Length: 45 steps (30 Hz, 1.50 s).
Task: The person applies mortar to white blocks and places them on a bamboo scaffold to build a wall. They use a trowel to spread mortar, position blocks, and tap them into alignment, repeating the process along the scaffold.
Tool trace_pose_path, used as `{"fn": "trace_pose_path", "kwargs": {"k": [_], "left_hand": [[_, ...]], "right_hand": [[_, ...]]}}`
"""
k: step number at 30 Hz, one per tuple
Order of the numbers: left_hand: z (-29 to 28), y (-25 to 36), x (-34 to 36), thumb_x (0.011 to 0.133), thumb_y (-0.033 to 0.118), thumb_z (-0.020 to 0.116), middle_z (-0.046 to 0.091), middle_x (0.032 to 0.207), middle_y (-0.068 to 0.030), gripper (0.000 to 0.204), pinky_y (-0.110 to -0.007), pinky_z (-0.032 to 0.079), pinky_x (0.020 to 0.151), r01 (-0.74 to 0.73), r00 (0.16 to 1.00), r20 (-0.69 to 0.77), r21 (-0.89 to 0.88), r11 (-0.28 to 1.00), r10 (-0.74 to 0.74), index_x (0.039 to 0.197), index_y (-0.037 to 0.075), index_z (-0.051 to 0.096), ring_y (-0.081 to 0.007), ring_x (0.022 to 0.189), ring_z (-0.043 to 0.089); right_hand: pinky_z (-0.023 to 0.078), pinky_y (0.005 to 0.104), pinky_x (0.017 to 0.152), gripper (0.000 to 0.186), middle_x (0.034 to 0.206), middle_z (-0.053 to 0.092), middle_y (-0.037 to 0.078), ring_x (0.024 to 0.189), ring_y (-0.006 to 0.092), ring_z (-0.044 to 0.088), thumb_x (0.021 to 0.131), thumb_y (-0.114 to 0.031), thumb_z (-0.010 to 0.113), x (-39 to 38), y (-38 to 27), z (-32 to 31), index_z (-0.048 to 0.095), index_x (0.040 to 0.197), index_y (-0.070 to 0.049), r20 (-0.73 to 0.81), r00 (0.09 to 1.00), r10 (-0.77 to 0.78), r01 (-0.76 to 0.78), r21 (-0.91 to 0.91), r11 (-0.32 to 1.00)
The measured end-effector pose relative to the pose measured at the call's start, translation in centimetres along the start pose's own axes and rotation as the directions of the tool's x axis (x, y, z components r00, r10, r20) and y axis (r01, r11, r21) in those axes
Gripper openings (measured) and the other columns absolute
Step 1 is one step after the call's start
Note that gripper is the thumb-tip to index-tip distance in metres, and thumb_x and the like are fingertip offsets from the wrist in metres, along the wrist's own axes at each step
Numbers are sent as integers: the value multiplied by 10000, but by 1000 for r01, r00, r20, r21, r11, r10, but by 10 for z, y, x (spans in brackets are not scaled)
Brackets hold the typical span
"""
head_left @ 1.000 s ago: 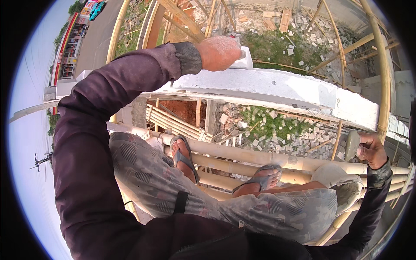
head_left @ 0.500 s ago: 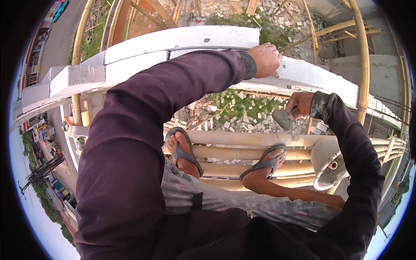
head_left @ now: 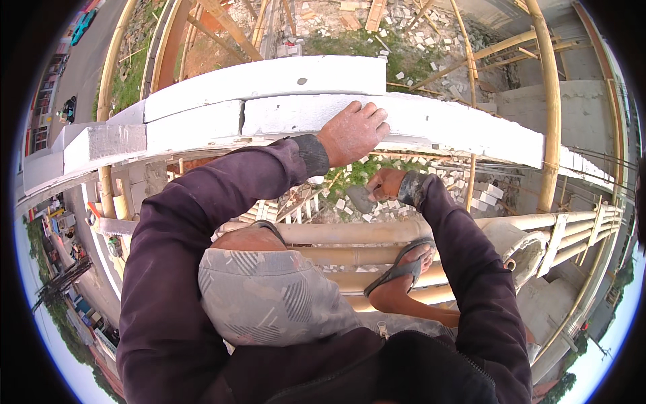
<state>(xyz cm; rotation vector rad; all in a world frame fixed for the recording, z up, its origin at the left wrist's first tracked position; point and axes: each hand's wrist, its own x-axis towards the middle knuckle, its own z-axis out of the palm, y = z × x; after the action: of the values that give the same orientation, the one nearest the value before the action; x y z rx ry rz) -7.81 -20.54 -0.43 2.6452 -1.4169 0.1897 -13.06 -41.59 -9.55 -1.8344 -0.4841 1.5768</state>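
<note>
Flat grey rounded tool [head_left: 361, 199]: grip hidden from me inside the dusty right hand [head_left: 387, 183]. Dusty left hand [head_left: 353, 135]: palm unseen. Dark grey left sandal [head_left: 272, 230]: mostly behind the bent bare knee [head_left: 247, 240]. Pale cement-crusted bucket [head_left: 517, 241]: partly behind the dark purple right sleeve [head_left: 464, 262]. Tall tan bamboo pole [head_left: 552, 101]: top cut by upper edge. Dark shape [head_left: 68, 109] on grey road [head_left: 89, 74]: too small for me to identify.

Dark purple sleeves [head_left: 176, 259], ribbed grey cuffs [head_left: 312, 154], patterned trousers [head_left: 269, 293], flip-flops [head_left: 396, 271].

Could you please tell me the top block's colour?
The top block is white, best seen in the head view.
</note>
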Motion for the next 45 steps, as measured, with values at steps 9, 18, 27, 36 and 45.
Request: {"fn": "trace_pose_path", "kwargs": {"k": [9, 18, 27, 36, 45], "left_hand": [[-28, 24, -37, 858, 87, 556, 592, 981, -188, 219, -465, 543, 730, 464, 886, 202, -370, 805, -418, 1064, 14, 559, -340, 896, 663], [-30, -7, -77, 752, 160, 758, 502, 1305, -161, 551, -485, 457, 969, 288, 957, 33, -106, 952, -287, 1252, 58, 549, -338, 1220, 491], [21, -2, 14, 872, 222, 586, 497, 1382, -241, 538, -523, 287, 1130, 182, 965, -207, 84, 980, -162, 1364, 18, 509, -387, 1339, 423], [37, 10, 35, 878, 192, 541, 634, 1189, -174, 434, -641, 190, 1142, 248, 943, -240, 44, 968, -230, 1247, -30, 599, -303, 1307, 469], [33, 14, 37, 839, 179, 573, 644, 1062, -159, 360, -599, 221, 1151, 298, 934, -230, 76, 952, -274, 1112, -48, 634, -322, 1220, 506]], "right_hand": [[464, 298, 586, 289, 742, 641, 7, 641, 112, 556, 846, -198, 731, 17, 2, 22, 732, 1094, -49, 136, 988, 74, -94, 148, 985], [499, 314, 657, 330, 859, 704, 52, 717, 143, 600, 839, -211, 742, 47, 0, 33, 723, 1113, -28, 173, 983, 63, -74, 60, 995], [431, 271, 550, 228, 717, 632, -8, 602, 90, 533, 843, -214, 728, 60, -6, 41, 741, 993, -43, 160, 986, 54, -69, 90, 994], [354, 282, 507, 159, 650, 555, -24, 563, 76, 469, 844, -186, 721, 60, -4, 37, 704, 840, -28, 148, 987, 68, -95, 188, 978], [381, 276, 517, 173, 639, 554, -10, 561, 78, 481, 833, -215, 722, 61, -1, 45, 715, 856, -44, 92, 995, 23, -41, 201, 979]]}}
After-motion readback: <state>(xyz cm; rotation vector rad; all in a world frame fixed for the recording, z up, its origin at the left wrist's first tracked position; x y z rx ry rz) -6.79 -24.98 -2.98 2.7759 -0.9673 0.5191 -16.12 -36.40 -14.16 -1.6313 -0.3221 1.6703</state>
